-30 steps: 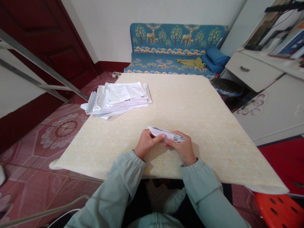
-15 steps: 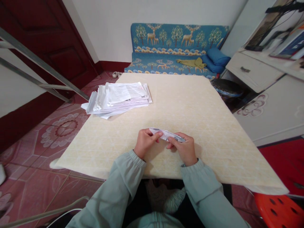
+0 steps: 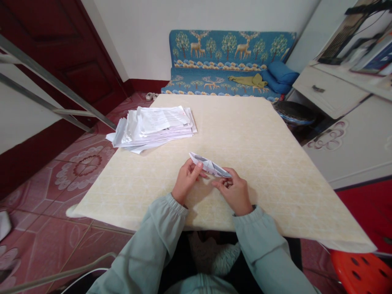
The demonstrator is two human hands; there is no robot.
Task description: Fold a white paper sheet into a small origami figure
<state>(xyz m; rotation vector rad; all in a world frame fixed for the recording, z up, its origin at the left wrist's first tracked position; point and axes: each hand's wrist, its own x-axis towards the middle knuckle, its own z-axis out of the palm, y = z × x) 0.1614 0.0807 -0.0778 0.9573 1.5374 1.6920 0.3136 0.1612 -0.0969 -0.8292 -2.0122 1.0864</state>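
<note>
A small folded paper boat (image 3: 210,166), white with grey patches, is held above the near part of the table. It is long and narrow, pointed at both ends, with a raised peak in the middle. My left hand (image 3: 185,179) pinches its left part, thumb on the near side and fingers beneath. Against the right tip rest the curled fingers of my right hand (image 3: 234,190), whose thumb sits below, off the paper. Part of the right fingers is hidden.
A pile of papers (image 3: 156,124) lies at the table's far left. The table (image 3: 241,134) has a cream patterned cloth. Beyond stands a blue deer-print sofa (image 3: 211,47). White drawers (image 3: 330,92) are on the right, an orange stool (image 3: 361,271) at lower right, and metal bars (image 3: 61,87) at left.
The paper has turned so its folded boat shape and inside show, and its left end has risen away from me. My right thumb has come off the paper's near face.
</note>
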